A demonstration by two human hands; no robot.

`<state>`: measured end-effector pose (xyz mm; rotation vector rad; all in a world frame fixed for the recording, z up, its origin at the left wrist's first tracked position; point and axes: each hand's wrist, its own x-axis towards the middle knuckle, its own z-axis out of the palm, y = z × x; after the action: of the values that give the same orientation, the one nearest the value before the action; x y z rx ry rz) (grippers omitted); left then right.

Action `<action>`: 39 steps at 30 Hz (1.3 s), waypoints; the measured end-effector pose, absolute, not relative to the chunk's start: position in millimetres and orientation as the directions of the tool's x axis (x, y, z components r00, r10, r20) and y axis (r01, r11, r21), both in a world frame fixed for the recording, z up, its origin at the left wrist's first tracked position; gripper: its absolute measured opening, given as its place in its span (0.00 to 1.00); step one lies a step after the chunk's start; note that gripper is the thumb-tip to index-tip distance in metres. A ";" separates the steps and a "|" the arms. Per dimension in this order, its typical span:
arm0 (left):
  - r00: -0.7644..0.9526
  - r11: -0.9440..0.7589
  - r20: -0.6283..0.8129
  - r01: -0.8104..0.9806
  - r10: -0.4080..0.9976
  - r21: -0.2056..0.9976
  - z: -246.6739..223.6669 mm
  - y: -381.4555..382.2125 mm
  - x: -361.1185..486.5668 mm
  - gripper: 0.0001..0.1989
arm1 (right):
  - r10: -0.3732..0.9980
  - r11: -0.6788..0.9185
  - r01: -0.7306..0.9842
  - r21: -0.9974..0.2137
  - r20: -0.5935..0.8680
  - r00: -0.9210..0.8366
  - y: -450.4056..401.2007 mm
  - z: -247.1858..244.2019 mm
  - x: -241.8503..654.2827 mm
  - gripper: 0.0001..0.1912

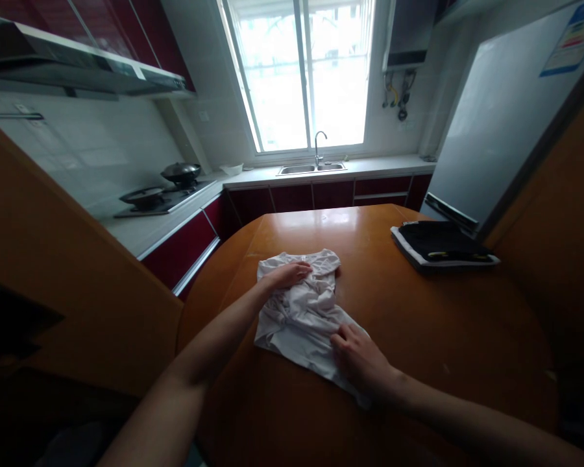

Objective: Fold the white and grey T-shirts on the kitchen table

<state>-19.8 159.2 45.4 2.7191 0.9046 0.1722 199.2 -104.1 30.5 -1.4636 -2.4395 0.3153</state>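
A white shirt [304,311] lies wrinkled on the wooden table [409,324], its neckline toward the window and its lower edge toward me. My left hand [292,274] rests flat on the upper part of the shirt, below the neckline, fingers stretched out. At the shirt's lower right side, my right hand [357,353] has its fingers curled together on the fabric, pinching it. The middle of the shirt is bunched into folds between my two hands.
A stack of folded dark and white clothes [442,243] sits at the table's back right. Beyond are a counter with a sink [311,168], a stove with pans [146,196], and a fridge [496,123] at the right.
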 end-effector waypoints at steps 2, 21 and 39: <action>0.741 -0.723 0.035 0.642 0.671 0.254 40.2 160.7 -23.4 0.17 | 0.878 0.479 0.835 -0.273 0.130 -0.461 -95.4 23.2 216.4 0.10; 0.541 -0.543 0.043 0.837 0.840 0.067 53.8 120.2 -100.2 0.16 | 0.928 0.357 0.890 -0.285 0.218 -0.302 -27.2 35.2 189.2 0.13; 0.409 -0.408 0.008 0.910 0.912 -0.070 45.3 72.9 -111.5 0.21 | 0.962 0.080 0.959 -0.272 0.275 -0.003 9.1 31.8 284.4 0.20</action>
<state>-111.5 72.9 45.3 2.6895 1.7422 -0.0502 284.4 9.1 31.8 -1.8984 -1.9822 0.0095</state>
